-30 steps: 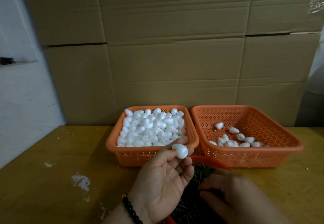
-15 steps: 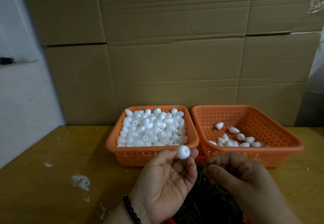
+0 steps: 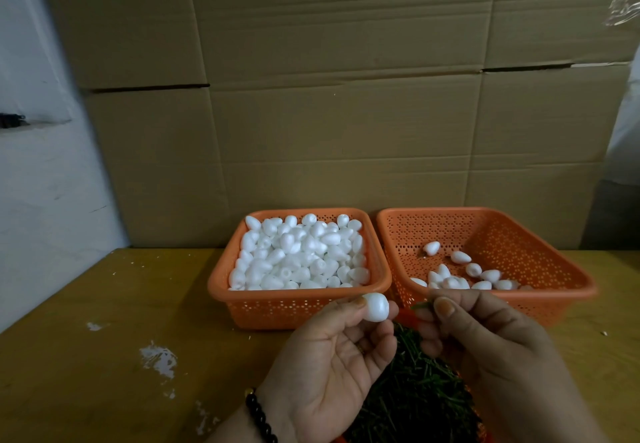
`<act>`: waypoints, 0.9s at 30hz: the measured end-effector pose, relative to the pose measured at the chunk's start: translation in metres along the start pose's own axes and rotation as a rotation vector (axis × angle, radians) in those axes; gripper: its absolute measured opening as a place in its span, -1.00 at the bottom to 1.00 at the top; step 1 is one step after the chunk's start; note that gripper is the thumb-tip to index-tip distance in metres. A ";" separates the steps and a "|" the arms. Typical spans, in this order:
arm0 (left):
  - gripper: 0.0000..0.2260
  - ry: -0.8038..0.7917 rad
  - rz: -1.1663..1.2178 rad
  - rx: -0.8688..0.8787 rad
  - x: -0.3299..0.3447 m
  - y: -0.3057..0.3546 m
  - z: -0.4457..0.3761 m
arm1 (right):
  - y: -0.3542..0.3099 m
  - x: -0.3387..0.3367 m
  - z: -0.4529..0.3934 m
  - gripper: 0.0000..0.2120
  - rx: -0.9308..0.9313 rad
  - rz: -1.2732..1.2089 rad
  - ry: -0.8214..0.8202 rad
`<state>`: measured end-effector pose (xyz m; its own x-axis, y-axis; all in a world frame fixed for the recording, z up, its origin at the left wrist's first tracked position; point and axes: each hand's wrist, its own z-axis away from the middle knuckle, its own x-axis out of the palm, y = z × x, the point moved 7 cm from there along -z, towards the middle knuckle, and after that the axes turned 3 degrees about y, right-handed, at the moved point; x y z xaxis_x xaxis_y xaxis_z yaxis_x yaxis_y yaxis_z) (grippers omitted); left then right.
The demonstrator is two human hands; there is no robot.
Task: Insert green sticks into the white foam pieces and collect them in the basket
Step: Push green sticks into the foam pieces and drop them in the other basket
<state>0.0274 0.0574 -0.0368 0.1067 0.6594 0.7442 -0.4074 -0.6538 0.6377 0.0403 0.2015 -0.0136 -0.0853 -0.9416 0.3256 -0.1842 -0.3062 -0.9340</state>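
My left hand (image 3: 329,366) pinches a white foam piece (image 3: 375,307) between thumb and fingertips, in front of the baskets. My right hand (image 3: 485,338) pinches a short green stick (image 3: 420,305), its tip pointing left, a short gap from the foam piece. Below both hands lies a heap of green sticks (image 3: 412,394) in a red container. The left orange basket (image 3: 221,276) is full of white foam pieces (image 3: 301,255). The right orange basket (image 3: 554,269) holds several foam pieces (image 3: 464,274).
The baskets stand side by side on a yellow-brown table (image 3: 104,338) with white scuff marks (image 3: 157,359). Stacked cardboard boxes (image 3: 346,113) form a wall right behind them. A white wall (image 3: 41,182) is at the left.
My right hand rose from the stick heap with a green stick and moved up toward the foam piece. My left hand turned the foam piece slightly and stayed in place.
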 end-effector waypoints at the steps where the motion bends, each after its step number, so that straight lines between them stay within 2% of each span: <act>1: -0.69 -0.002 0.004 0.001 0.000 0.000 0.000 | 0.000 0.000 0.000 -0.81 -0.001 -0.004 -0.004; 4: -0.67 -0.004 0.015 0.003 0.001 0.001 0.001 | 0.000 0.002 0.000 -0.74 -0.027 -0.044 -0.009; 8: -0.71 -0.002 -0.009 0.019 0.000 0.002 0.001 | 0.002 0.003 0.003 -0.75 -0.034 -0.018 0.008; 15: -0.69 0.068 -0.195 0.142 -0.004 0.005 -0.001 | 0.002 0.005 0.004 -0.70 -0.012 0.040 0.041; 20: -0.73 0.063 -0.131 0.114 -0.002 0.004 0.000 | -0.002 0.006 0.006 -0.85 -0.057 0.119 0.025; 24: -0.75 0.056 -0.065 0.083 -0.001 0.004 0.001 | -0.007 0.007 0.008 -0.85 -0.123 0.165 -0.005; 27: -0.79 0.062 -0.049 0.073 -0.001 0.003 0.001 | -0.010 0.009 0.010 -0.77 -0.194 0.303 -0.057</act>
<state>0.0266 0.0545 -0.0350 0.0673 0.7113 0.6997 -0.3356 -0.6443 0.6872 0.0514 0.1943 -0.0023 -0.1107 -0.9935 0.0248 -0.3415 0.0146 -0.9398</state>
